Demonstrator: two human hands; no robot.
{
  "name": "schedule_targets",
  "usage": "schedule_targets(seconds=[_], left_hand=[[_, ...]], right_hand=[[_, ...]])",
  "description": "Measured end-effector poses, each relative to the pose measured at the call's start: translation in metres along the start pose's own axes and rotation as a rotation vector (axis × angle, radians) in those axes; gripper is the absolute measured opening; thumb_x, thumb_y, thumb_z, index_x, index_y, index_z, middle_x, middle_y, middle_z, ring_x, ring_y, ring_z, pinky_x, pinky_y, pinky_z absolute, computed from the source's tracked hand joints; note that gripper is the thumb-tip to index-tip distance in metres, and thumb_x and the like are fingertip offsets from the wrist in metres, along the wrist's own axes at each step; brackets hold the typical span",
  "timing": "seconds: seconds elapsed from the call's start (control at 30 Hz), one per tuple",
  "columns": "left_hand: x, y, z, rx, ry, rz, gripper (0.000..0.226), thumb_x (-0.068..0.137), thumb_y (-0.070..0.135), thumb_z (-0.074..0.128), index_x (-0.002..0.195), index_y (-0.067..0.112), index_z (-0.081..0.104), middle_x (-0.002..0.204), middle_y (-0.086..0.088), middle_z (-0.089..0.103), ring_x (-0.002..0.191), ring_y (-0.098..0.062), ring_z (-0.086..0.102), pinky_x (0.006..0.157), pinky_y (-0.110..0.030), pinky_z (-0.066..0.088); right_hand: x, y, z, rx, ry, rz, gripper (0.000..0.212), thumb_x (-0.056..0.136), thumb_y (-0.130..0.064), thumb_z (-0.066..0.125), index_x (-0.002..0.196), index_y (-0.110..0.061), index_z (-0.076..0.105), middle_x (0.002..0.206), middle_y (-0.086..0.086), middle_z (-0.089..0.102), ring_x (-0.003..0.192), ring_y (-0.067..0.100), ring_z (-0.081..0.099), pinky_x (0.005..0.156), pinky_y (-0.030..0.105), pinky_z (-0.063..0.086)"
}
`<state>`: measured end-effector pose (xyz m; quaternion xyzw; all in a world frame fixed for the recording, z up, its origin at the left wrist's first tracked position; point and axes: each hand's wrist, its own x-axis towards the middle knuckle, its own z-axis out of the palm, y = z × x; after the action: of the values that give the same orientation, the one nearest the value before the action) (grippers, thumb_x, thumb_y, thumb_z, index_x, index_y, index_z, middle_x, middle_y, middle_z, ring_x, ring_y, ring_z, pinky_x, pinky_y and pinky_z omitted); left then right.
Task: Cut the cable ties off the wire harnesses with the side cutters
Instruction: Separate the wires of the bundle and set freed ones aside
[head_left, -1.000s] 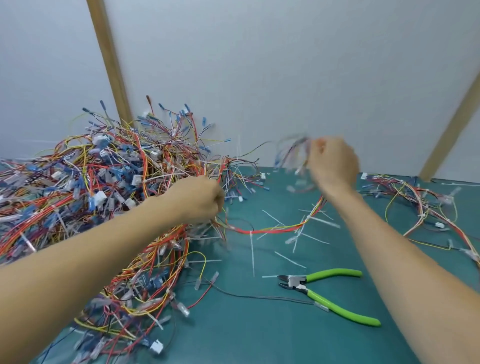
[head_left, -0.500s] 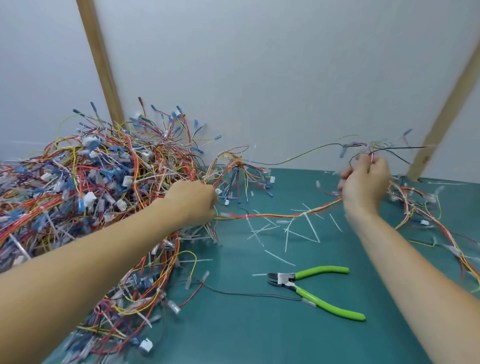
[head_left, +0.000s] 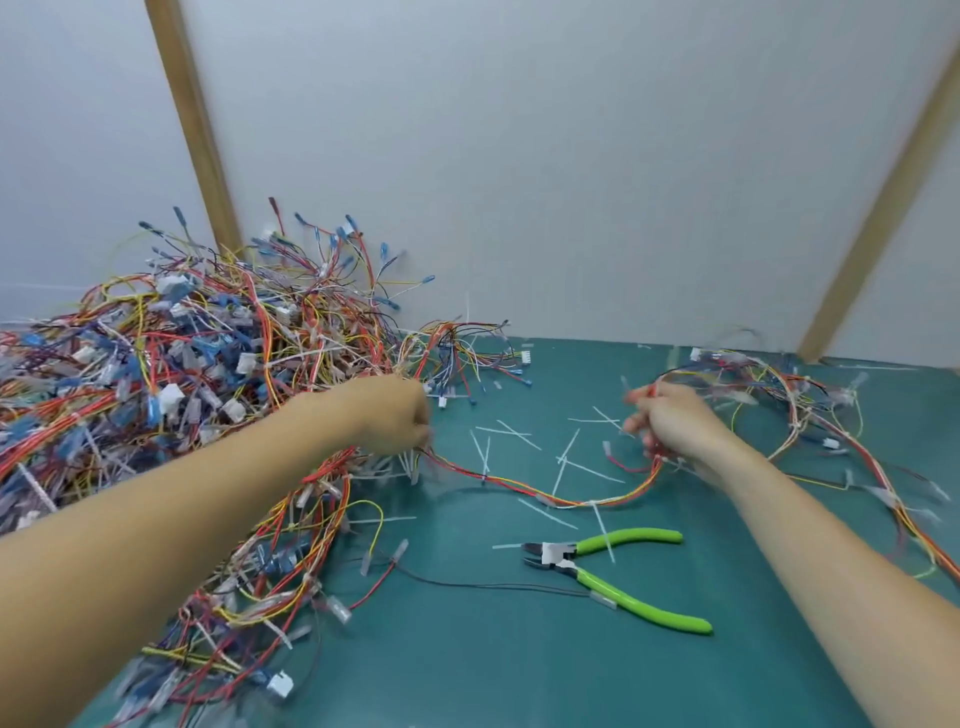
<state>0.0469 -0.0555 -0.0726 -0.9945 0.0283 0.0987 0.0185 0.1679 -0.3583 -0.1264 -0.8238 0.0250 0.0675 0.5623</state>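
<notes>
Harness (head_left: 545, 491) gripped by both hands (head_left: 400, 415) (head_left: 670, 421); side cutters (head_left: 597, 566) lie nearby.

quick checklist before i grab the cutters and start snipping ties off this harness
1. Green-handled side cutters within reach on the teal mat, nothing gripping them: ok.
2. Right hand free to take the cutters: not ok, it holds wires.
3. Red, orange and yellow wire harness pulled clear of the big tangled wire pile: not ok, the left hand holds its end at the pile's edge.
4. Next tie located: cannot tell, blurred.
5. Cut white cable ties clear of the cutters: not ok, one lies across a handle.
</notes>
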Motion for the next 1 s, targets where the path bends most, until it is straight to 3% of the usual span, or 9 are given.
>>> schedule_targets(seconds=[0.2, 0.3, 0.37, 0.43, 0.53, 0.63, 0.73, 0.87, 1.0], left_hand=[[-0.010, -0.011, -0.019, -0.087, -0.151, 0.125, 0.013, 0.095, 0.025, 0.068, 0.101, 0.015, 0.076, 0.092, 0.000, 0.074, 0.081, -0.016, 0.064, 0.071, -0.024, 0.046], [-0.009, -0.011, -0.026, -0.103, 0.067, 0.103, 0.015, 0.095, 0.029, 0.068, 0.096, 0.016, 0.076, 0.084, -0.002, 0.074, 0.077, -0.020, 0.066, 0.069, -0.027, 0.049], [-0.007, -0.008, -0.032, -0.273, 0.298, 0.096, 0.017, 0.097, 0.029, 0.066, 0.090, 0.015, 0.075, 0.078, -0.007, 0.071, 0.068, -0.016, 0.062, 0.065, -0.028, 0.049], [-0.008, -0.002, -0.042, -0.574, 0.412, 0.131, 0.018, 0.097, 0.023, 0.066, 0.089, 0.009, 0.075, 0.076, -0.016, 0.070, 0.058, -0.011, 0.052, 0.057, -0.026, 0.042], [-0.015, 0.007, -0.054, -0.729, 0.406, 0.190, 0.015, 0.095, 0.018, 0.069, 0.092, 0.005, 0.077, 0.082, -0.021, 0.073, 0.067, -0.016, 0.056, 0.065, -0.031, 0.043], [-0.024, 0.000, -0.052, -0.778, 0.540, 0.162, 0.013, 0.094, 0.019, 0.070, 0.102, 0.010, 0.075, 0.089, -0.013, 0.074, 0.078, -0.025, 0.066, 0.074, -0.034, 0.051], [-0.035, -0.025, -0.042, -0.620, 0.647, -0.043, 0.021, 0.098, 0.035, 0.063, 0.098, 0.015, 0.071, 0.082, -0.004, 0.069, 0.072, -0.019, 0.062, 0.068, -0.032, 0.049], [-0.045, -0.034, -0.024, -0.536, 0.342, -0.048, 0.034, 0.095, 0.051, 0.060, 0.082, 0.024, 0.076, 0.057, 0.010, 0.065, 0.038, -0.001, 0.041, 0.040, -0.015, 0.031], [-0.044, -0.030, -0.014, -0.663, 0.299, -0.013, 0.019, 0.088, 0.037, 0.076, 0.079, 0.020, 0.079, 0.056, 0.015, 0.066, 0.043, 0.003, 0.047, 0.044, -0.009, 0.035]], right_hand=[[-0.009, -0.041, -0.002, -0.235, 0.070, -0.375, 0.033, 0.100, -0.007, 0.052, 0.130, -0.012, 0.062, 0.077, -0.001, 0.071, 0.062, 0.015, 0.061, 0.059, 0.027, 0.047], [-0.021, -0.060, 0.005, -0.291, 0.430, -0.419, 0.058, 0.098, -0.020, 0.057, 0.152, -0.015, 0.036, 0.131, 0.011, 0.064, 0.121, 0.031, 0.057, 0.095, 0.040, 0.046], [-0.042, -0.070, 0.025, -0.371, 0.383, -0.613, 0.063, 0.096, -0.029, 0.064, 0.151, -0.013, 0.039, 0.147, 0.009, 0.052, 0.137, 0.030, 0.045, 0.112, 0.042, 0.037], [-0.067, -0.082, 0.053, -0.359, -0.008, -0.725, 0.048, 0.097, -0.042, 0.066, 0.138, -0.019, 0.055, 0.136, 0.002, 0.063, 0.125, 0.016, 0.056, 0.106, 0.037, 0.044], [-0.088, -0.092, 0.086, -0.284, -0.448, -0.656, 0.024, 0.101, -0.037, 0.061, 0.101, -0.014, 0.065, 0.076, -0.005, 0.072, 0.066, 0.008, 0.068, 0.066, 0.029, 0.054], [-0.085, -0.100, 0.090, -0.234, -0.324, -0.698, 0.027, 0.102, -0.024, 0.058, 0.085, -0.005, 0.068, 0.048, -0.009, 0.046, 0.038, 0.009, 0.046, 0.044, 0.029, 0.043], [-0.078, -0.101, 0.086, -0.219, -0.336, -0.631, 0.030, 0.102, -0.021, 0.057, 0.078, -0.011, 0.071, 0.046, -0.013, 0.047, 0.043, 0.005, 0.045, 0.051, 0.033, 0.049], [-0.072, -0.100, 0.092, -0.189, -0.325, -0.553, 0.031, 0.101, -0.018, 0.059, 0.076, -0.009, 0.074, 0.047, -0.016, 0.056, 0.056, 0.011, 0.049, 0.064, 0.030, 0.046], [-0.069, -0.099, 0.105, -0.212, -0.241, -0.512, 0.032, 0.096, -0.020, 0.061, 0.068, -0.017, 0.076, 0.050, -0.008, 0.052, 0.064, 0.020, 0.051, 0.074, 0.048, 0.054]])
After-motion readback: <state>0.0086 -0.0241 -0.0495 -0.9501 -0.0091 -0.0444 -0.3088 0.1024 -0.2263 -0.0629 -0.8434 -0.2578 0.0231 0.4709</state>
